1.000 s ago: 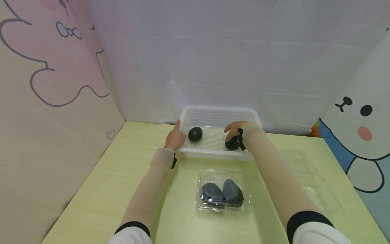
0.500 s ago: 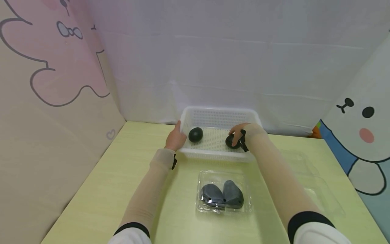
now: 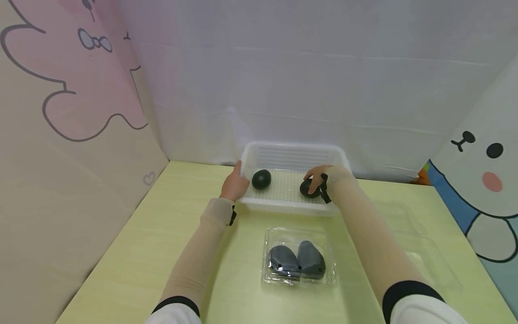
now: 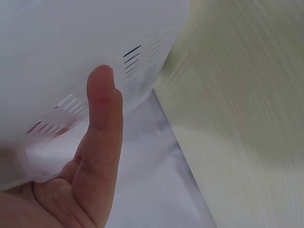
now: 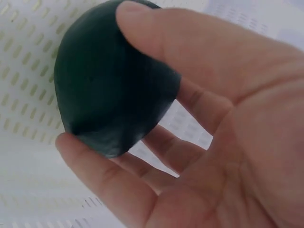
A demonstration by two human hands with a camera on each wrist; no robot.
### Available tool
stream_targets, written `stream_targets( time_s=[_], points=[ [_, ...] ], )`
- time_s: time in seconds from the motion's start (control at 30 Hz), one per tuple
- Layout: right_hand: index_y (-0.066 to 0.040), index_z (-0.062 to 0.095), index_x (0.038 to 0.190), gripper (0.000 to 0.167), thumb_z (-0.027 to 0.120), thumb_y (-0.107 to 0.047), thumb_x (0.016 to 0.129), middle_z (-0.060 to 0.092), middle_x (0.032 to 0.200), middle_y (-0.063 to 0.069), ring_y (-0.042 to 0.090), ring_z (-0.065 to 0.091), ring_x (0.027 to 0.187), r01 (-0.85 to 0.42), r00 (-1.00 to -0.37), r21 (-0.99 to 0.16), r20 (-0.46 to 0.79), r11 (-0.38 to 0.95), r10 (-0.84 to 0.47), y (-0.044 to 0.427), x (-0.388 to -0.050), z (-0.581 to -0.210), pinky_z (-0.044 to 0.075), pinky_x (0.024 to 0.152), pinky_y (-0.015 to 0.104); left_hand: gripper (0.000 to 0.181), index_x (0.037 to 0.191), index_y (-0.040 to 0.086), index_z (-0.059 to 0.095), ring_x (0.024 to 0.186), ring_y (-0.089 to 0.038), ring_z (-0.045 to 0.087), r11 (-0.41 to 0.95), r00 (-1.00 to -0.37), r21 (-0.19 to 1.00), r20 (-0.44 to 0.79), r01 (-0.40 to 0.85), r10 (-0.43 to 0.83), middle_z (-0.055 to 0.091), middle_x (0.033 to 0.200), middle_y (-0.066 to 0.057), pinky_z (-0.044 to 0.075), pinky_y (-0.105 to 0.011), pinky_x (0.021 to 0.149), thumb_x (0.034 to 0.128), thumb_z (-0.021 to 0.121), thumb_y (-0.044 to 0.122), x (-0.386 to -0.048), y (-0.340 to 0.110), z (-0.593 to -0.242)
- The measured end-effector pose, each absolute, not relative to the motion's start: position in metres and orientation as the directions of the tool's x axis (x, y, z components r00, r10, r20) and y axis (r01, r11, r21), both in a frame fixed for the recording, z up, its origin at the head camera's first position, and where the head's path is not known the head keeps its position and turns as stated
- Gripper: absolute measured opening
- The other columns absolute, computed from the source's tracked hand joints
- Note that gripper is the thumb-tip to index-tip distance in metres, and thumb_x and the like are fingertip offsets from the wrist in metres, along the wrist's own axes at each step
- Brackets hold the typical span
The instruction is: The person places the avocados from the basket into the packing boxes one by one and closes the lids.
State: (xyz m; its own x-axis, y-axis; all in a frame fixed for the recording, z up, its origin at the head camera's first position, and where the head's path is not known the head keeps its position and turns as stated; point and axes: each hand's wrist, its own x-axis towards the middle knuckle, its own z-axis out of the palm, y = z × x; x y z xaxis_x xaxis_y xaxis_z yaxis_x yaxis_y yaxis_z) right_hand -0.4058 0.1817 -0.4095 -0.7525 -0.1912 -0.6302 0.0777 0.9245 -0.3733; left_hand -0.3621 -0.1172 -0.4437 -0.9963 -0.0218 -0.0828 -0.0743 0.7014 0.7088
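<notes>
Right hand (image 3: 319,176) curls closer round the dark oval object (image 3: 305,188) than a second ago.
Half-closed, it holds that at the white basket's (image 3: 283,203) four o'clock; left hand (image 3: 234,184) pinches the nine-o'clock side.

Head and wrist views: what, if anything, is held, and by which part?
The right hand holds a dark green oval object by its sides; the left hand, the white basket by its left end.

soft, muted light; faint shadows
</notes>
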Motion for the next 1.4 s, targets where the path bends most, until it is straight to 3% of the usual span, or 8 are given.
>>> stream_targets(
  time_s=[0.37,0.73,0.97,1.17,1.4],
  points=[
    [-0.018,0.043,0.146,0.077,0.078,-0.033,0.079,0.038,0.148,0.018,0.036,0.046,0.124,0.064,-0.770,-0.346,-0.613,0.936,-0.174,0.183,-0.403,-0.414,0.053,0.077,0.040,0.073,0.157,0.014,0.014,0.119,-0.032,0.052,0.704,-0.997,0.707,-0.076,-0.072,-0.025,0.043,0.147,-0.017,0.041,-0.048,0.098,0.0916,0.047,0.011,-0.362,-0.115,-0.442],
    [-0.019,0.040,0.148,0.079,0.075,-0.041,0.081,0.030,0.154,0.016,0.038,0.035,0.134,-0.002,-0.766,-0.267,-0.619,0.964,-0.173,0.182,-0.411,-0.418,0.045,0.094,0.050,0.075,0.157,0.012,0.012,0.105,-0.033,0.057,0.709,-0.998,0.703,-0.066,-0.056,-0.012,0.047,0.143,-0.020,0.045,-0.047,0.090,0.0908,0.047,0.010,-0.367,-0.116,-0.444],
    [-0.018,0.040,0.148,0.078,0.074,-0.041,0.081,0.027,0.155,0.017,0.040,0.034,0.136,-0.008,-0.768,-0.257,-0.617,0.966,-0.171,0.187,-0.407,-0.415,0.043,0.096,0.052,0.075,0.157,0.012,0.012,0.104,-0.032,0.056,0.710,-0.998,0.702,-0.070,-0.048,0.001,0.046,0.144,-0.020,0.045,-0.047,0.089,0.0903,0.047,0.011,-0.369,-0.112,-0.448],
    [-0.015,0.039,0.148,0.075,0.070,-0.042,0.086,0.031,0.152,0.019,0.040,0.034,0.135,-0.062,-0.778,-0.284,-0.587,0.957,-0.224,0.189,-0.402,-0.407,0.041,0.098,0.053,0.074,0.157,0.013,0.012,0.106,-0.031,0.055,0.714,-0.997,0.698,-0.080,-0.053,0.005,0.045,0.146,-0.019,0.044,-0.046,0.092,0.0915,0.046,0.011,-0.368,-0.111,-0.447],
    [-0.009,0.037,0.148,0.068,0.065,-0.034,0.091,0.040,0.142,0.023,0.034,0.053,0.116,-0.069,-0.772,-0.422,-0.552,0.904,-0.316,0.190,-0.402,-0.394,0.050,0.087,0.044,0.073,0.157,0.013,0.012,0.113,-0.031,0.054,0.722,-0.995,0.689,-0.095,-0.062,0.005,0.042,0.148,-0.018,0.043,-0.047,0.094,0.0914,0.045,0.010,-0.369,-0.112,-0.441]
  ],
)
